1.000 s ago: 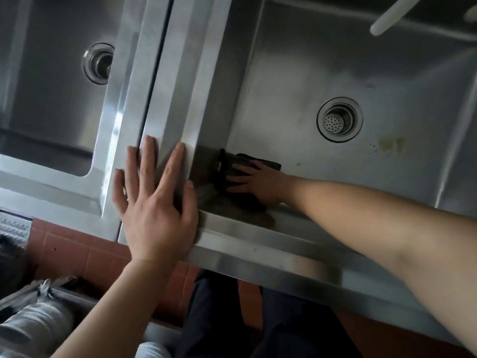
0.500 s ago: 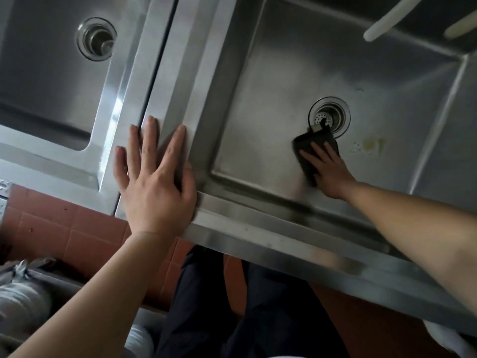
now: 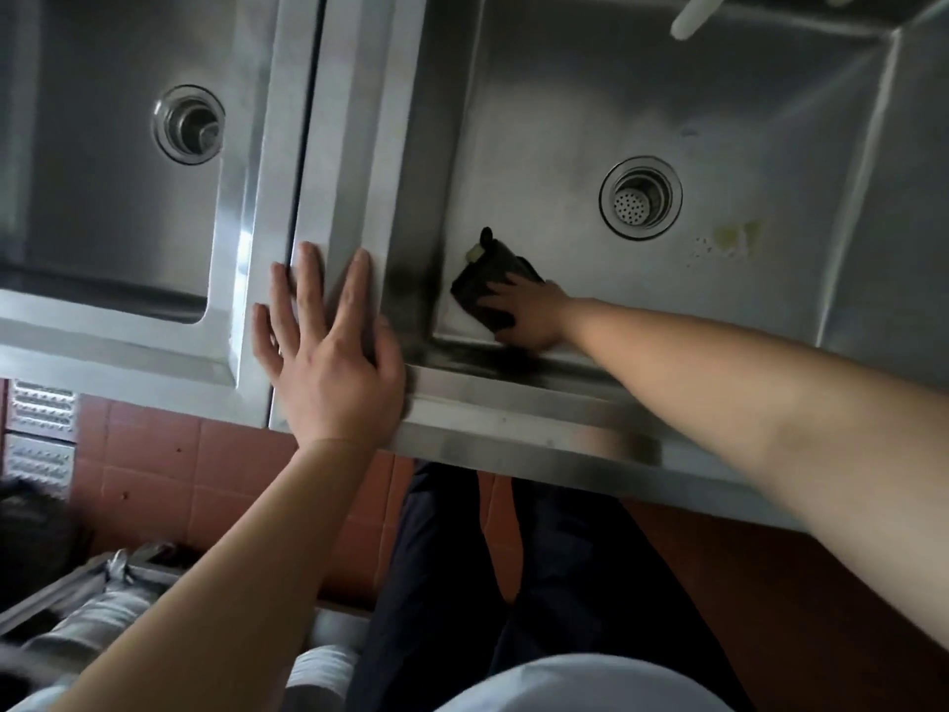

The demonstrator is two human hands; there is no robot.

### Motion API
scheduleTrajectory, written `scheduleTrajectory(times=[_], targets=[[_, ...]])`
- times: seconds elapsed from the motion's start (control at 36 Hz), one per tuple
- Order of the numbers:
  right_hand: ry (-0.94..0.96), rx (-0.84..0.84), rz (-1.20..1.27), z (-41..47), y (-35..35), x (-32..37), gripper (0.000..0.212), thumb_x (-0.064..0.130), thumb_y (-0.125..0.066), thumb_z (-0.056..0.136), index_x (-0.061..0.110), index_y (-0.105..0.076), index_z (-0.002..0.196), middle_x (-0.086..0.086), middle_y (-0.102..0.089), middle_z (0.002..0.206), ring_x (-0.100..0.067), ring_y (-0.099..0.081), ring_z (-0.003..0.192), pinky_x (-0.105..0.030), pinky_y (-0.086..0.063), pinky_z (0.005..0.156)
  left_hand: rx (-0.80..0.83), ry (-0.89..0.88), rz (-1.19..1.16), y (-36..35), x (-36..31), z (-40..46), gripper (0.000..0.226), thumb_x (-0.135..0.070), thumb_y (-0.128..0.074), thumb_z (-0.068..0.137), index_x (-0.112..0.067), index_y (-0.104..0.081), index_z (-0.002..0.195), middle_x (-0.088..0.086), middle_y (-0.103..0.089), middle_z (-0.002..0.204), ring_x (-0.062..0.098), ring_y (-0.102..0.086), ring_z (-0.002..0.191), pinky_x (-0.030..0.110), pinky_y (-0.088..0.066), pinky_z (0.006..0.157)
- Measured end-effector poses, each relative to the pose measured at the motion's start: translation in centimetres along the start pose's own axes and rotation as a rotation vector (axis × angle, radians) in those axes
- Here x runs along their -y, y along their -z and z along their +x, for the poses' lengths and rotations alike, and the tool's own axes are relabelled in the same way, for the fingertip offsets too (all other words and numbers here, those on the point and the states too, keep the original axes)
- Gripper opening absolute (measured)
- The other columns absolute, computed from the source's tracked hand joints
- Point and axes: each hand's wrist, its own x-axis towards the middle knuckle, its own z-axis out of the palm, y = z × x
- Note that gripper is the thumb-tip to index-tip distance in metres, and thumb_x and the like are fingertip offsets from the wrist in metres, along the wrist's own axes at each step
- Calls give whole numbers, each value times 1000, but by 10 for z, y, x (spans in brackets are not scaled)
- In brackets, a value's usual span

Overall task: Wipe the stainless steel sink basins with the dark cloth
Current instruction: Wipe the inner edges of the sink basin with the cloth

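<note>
The right hand (image 3: 529, 313) presses the dark cloth (image 3: 485, 285) flat on the floor of the right basin (image 3: 565, 120), with its fingers laid straight over the cloth and not curled around it; the cloth lies in the near left corner of this basin, to the left of and nearer than the drain (image 3: 640, 197). The left hand (image 3: 328, 352) rests flat with spread, relaxed fingers on the steel rim (image 3: 359, 146) between the two basins, holding nothing. The left basin (image 3: 102, 172) is on the other side of this rim.
</note>
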Motion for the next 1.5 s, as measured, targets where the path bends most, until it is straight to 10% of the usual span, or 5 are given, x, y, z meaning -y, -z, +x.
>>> scheduleTrajectory(times=[0.22,0.72,0.86,1.06,1.5], targets=[[-190,-130,507,-121,19,-7,52,44,-55,97,29,-46,146,-2,-47,153,-24,-46,137,-26,-33,108,72,33,15,6,0,-1,54,-42,-36,97,-44,-29,150,-4,-10,167,23,0,154,49,-2,123],[-409,-732,419,-270,-56,27,37,41,-54,95,24,-63,127,3,-60,134,-22,-45,134,-53,-25,113,203,-289,-46,47,-18,7,53,-14,-57,89,-26,-50,140,8,-35,156,34,-23,146,52,-20,117],[-557,-723,365,-256,-62,15,41,46,-48,97,26,-61,130,4,-56,141,-24,-34,143,-55,-12,117,754,-259,-144,23,-74,26,47,-14,-58,90,-27,-59,135,7,-64,126,23,-62,104,29,-47,90],[-659,-789,251,-237,-68,19,55,57,-29,96,23,-68,113,5,-66,124,-21,-48,131,-55,-19,111,1022,-467,226,-54,-118,59,45,-14,-56,96,-13,-52,141,14,-51,144,31,-47,130,33,-36,107],[-666,-1118,168,-228,-81,17,40,41,-48,94,10,-71,106,-3,-72,113,-26,-63,112,-51,-42,98,719,-1096,591,-185,-136,91,52,-19,-63,83,-23,-50,132,6,-55,127,28,-54,116,40,-33,105]])
